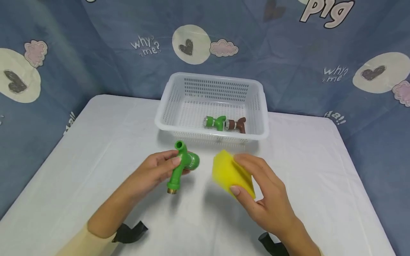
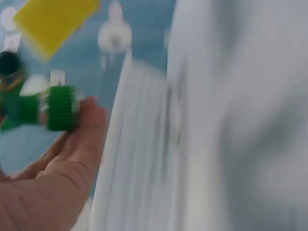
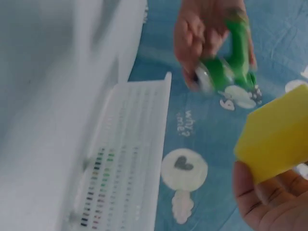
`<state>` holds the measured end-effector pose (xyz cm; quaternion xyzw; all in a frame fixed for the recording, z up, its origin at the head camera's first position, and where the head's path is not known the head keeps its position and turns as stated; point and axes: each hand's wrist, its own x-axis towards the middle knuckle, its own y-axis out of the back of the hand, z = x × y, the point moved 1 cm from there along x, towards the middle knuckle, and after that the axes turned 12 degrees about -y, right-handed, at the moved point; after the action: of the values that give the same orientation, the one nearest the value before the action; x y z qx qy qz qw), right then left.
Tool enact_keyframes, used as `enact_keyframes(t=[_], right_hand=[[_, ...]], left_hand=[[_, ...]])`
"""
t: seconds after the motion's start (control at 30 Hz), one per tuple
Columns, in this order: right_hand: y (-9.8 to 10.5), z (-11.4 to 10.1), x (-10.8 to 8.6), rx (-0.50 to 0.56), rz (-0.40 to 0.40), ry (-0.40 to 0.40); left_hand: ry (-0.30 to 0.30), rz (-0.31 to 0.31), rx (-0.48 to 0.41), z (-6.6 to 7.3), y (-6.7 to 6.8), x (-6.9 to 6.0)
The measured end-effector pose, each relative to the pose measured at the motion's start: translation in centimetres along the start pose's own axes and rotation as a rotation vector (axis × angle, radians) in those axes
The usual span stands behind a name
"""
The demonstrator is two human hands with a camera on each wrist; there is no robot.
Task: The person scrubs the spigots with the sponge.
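Observation:
My left hand (image 1: pixel 160 169) holds a green tap (image 1: pixel 177 170) between thumb and fingers, its brass threaded end pointing down toward me. In the left wrist view the tap's ribbed green collar (image 2: pixel 62 108) lies against the fingers; that view is blurred. To the right, my right hand (image 1: pixel 266 192) pinches a yellow sponge (image 1: pixel 232 174) between thumb and fingers, raised above the table. Tap and sponge are apart from each other. The right wrist view shows the sponge (image 3: pixel 276 134) at close range, with the left hand (image 3: pixel 199 38) and the tap beyond it.
A white perforated plastic basket (image 1: pixel 211 133) stands at the back of the white-covered table (image 1: pixel 105 142). Inside it lie a green tap (image 1: pixel 216 122) and a brown tap (image 1: pixel 237 125). Behind hangs a blue printed cloth (image 1: pixel 128 21). Black straps (image 1: pixel 130 233) hang from both wrists.

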<state>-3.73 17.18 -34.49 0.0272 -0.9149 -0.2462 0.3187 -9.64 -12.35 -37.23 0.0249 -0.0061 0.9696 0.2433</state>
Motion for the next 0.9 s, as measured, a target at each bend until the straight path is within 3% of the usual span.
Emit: enact_keyframes(t=[0.07,0.13,0.23,0.33,0.47,0.67,0.9], right_hand=[[-0.3,-0.5,-0.1,0.019,0.006,0.09],[-0.6,-0.9,-0.3,0.017,0.027,0.182],[-1.1,-1.3,-0.5,-0.03,0.071,0.28],[-1.6,-1.3,-0.6,-0.1,0.092,0.315],[-2.0,-1.3,-0.6,-0.156,0.056,0.291],[-1.5,-1.0,-0.6,-0.23,0.053,0.239],[0.4,0.9,-0.1,-0.293,0.111,0.025]], left_hand=[[-0.034,-0.026,-0.164,-0.4,-2.2,0.8],[-0.038,-0.029,-0.259,-0.7,-4.2,1.4],[-0.004,0.011,-0.305,-1.0,-6.5,2.0],[0.012,0.058,-0.327,-1.2,-8.2,2.3],[0.006,0.08,-0.349,-1.6,-9.2,2.3],[0.043,0.054,-0.352,-1.7,-9.2,2.3],[-0.053,-0.02,-0.396,-0.8,-8.9,2.8]])
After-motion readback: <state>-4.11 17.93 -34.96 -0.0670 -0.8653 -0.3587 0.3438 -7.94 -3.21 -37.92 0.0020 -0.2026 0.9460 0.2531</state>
